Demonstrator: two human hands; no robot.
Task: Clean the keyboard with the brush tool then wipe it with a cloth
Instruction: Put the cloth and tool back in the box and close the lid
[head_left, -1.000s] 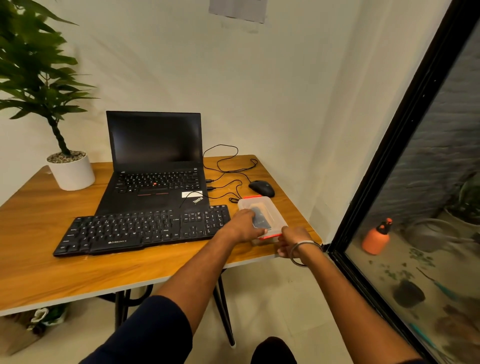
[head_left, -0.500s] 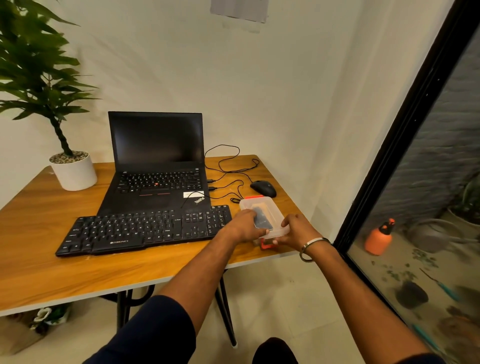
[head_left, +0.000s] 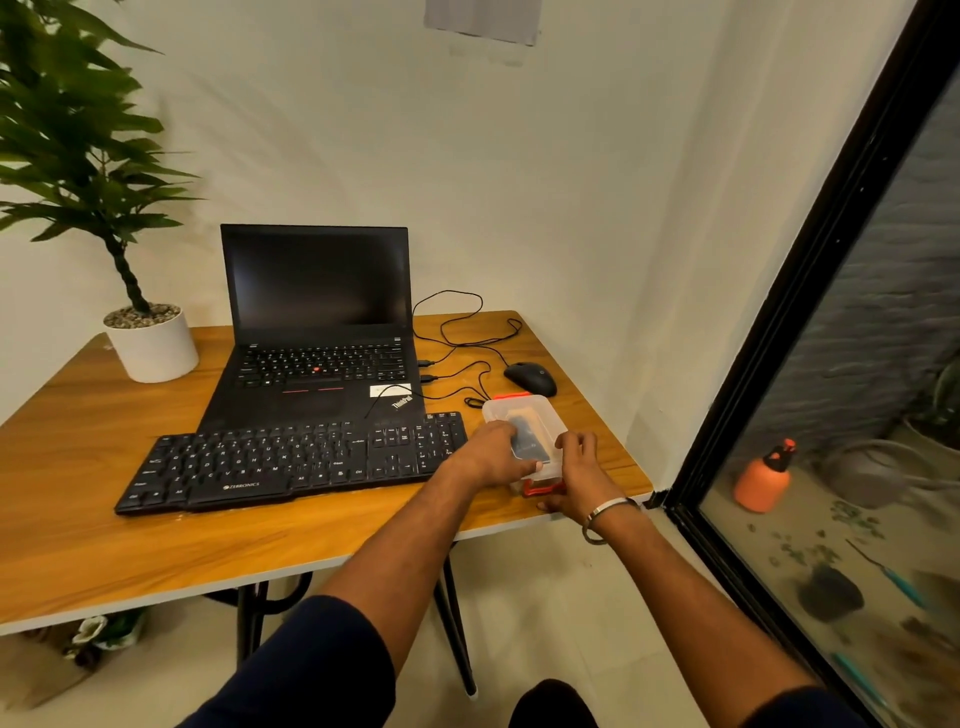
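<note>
Small home-office corner: wooden desk (head_left: 78, 535) on black metal legs, set against plain white walls. On it, an open black laptop (head_left: 317, 332) at the back edge, an external keyboard (head_left: 291, 460) before it, a wired mouse (head_left: 530, 378) toward the right edge, a potted plant (head_left: 150, 343) at the back left corner. Right of the desk, a black-framed glass door (head_left: 810, 291) gives onto a patio with an orange spray bottle (head_left: 761, 480).

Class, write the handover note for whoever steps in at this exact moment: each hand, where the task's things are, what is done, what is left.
Left hand: resting on the lid of the clear plastic box, steadying it.
Right hand: at the box's near end, by the orange clip.
The box sits on the table right of the black keyboard; a dark item shows inside, unclear what.
Done: nothing on the keyboard yet.
Left: open the box, brush the keys, wipe with a cloth; no cloth is visible.
</note>
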